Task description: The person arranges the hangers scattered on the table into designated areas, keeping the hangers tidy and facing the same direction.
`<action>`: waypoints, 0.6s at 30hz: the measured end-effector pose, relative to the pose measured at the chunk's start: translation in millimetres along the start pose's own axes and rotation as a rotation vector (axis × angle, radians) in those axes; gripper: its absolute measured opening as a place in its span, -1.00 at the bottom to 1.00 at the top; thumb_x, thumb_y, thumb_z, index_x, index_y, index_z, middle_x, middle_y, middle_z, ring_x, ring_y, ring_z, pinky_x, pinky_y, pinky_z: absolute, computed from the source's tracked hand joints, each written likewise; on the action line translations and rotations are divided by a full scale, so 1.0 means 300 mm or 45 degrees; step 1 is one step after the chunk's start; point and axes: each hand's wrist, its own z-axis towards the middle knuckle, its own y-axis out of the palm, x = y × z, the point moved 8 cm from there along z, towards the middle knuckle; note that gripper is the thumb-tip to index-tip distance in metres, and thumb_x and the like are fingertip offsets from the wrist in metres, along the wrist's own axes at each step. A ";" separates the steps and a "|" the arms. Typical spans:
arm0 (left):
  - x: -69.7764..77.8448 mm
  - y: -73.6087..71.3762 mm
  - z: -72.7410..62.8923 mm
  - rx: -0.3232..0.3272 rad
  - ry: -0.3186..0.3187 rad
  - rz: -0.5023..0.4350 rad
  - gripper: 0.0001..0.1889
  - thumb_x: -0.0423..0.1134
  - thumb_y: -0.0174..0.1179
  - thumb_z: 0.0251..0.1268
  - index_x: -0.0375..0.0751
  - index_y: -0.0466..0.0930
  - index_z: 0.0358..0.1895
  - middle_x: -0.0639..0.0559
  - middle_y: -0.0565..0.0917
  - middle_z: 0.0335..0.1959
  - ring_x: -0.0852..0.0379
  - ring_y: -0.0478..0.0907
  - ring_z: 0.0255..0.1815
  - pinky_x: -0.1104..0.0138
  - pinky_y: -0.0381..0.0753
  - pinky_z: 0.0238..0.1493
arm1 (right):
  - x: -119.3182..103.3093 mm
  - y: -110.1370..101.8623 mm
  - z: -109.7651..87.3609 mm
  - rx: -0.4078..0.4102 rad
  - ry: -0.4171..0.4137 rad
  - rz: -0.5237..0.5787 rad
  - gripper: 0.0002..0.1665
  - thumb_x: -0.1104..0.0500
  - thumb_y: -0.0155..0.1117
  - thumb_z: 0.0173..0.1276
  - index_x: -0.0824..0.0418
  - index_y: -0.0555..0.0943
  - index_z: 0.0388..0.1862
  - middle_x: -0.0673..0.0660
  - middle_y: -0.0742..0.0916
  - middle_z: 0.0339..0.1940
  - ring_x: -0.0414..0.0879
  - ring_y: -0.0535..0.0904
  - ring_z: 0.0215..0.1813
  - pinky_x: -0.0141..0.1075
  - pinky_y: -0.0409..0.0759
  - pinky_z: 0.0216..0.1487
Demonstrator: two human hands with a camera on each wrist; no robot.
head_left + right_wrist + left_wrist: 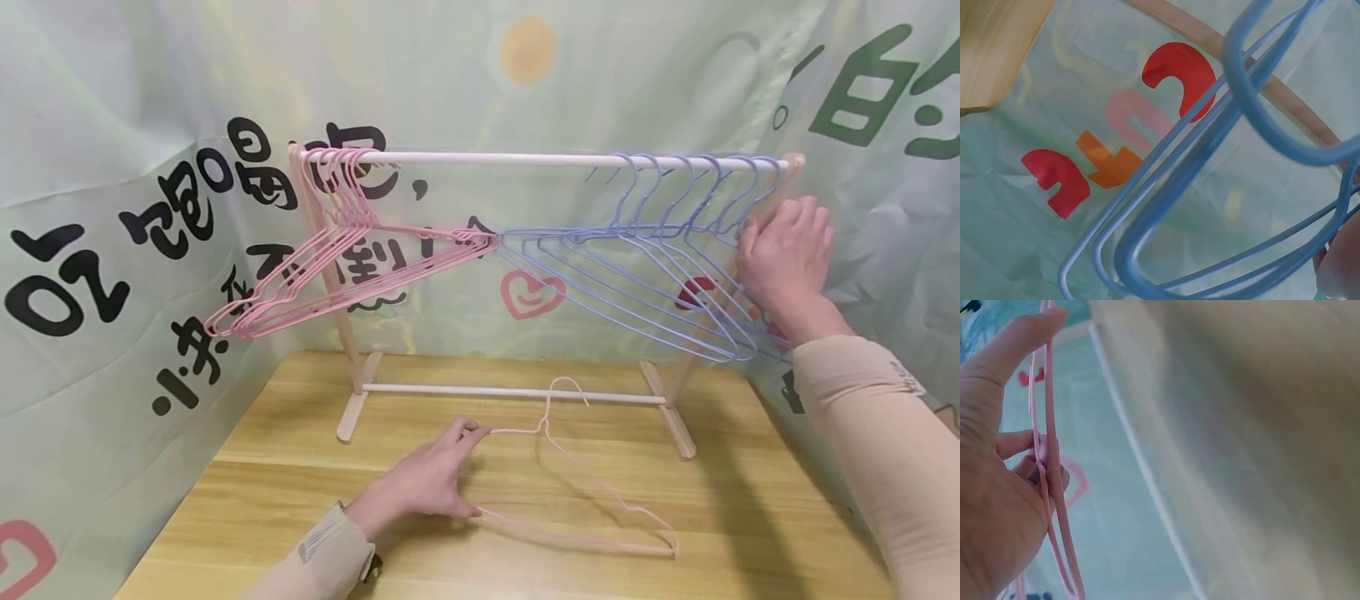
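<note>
My left hand [431,475] pinches a pink wire hanger [592,547] at its left end, just above the table. In the left wrist view the thumb and fingers of the left hand [997,456] lie about the bars of this pink hanger [1054,444]. My right hand [787,258] is at the upper part of the right post, next to several blue hangers [637,242] on the rack. In the right wrist view blue hangers [1172,181] pass close in front, and only a bit of the right hand [1340,265] shows at the edge; its grip is hidden.
A small rack stands on the wooden table [570,492], with a white top bar [487,158], a lower bar [487,392] and wooden feet [352,417]. Several pink hangers [352,242] hang at its left end. Printed cloth [450,75] encloses the back and sides.
</note>
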 end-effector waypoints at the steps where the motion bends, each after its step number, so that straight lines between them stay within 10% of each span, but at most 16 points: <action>1: 0.000 -0.018 -0.007 0.021 -0.012 -0.001 0.27 0.08 0.69 -0.20 -0.07 0.11 0.65 -0.01 0.28 0.42 0.32 0.44 -0.26 0.47 0.54 -0.28 | -0.001 -0.001 0.002 0.002 -0.002 0.001 -0.53 0.05 -0.21 0.56 0.54 0.25 -0.15 0.45 0.28 -0.12 0.42 0.15 0.02 0.24 0.11 0.06; 9: -0.003 -0.192 -0.081 0.228 -0.100 0.032 0.26 0.03 0.71 -0.22 -0.08 0.13 0.64 -0.01 0.26 0.45 0.10 0.55 0.04 0.42 0.58 -0.28 | -0.004 0.001 0.004 0.002 -0.010 -0.002 -0.53 0.06 -0.20 0.56 0.53 0.25 -0.18 0.48 0.29 -0.10 0.44 0.17 0.01 0.26 0.14 0.06; 18: 0.030 -0.407 -0.152 0.574 0.038 0.266 0.27 -0.02 0.78 -0.39 -0.29 0.26 0.54 -0.24 0.37 0.30 -0.04 0.54 0.01 0.17 0.67 -0.13 | -0.004 -0.007 -0.001 0.032 -0.017 0.007 -0.51 0.04 -0.20 0.58 0.55 0.27 -0.15 0.49 0.32 -0.07 0.45 0.19 0.03 0.26 0.16 0.06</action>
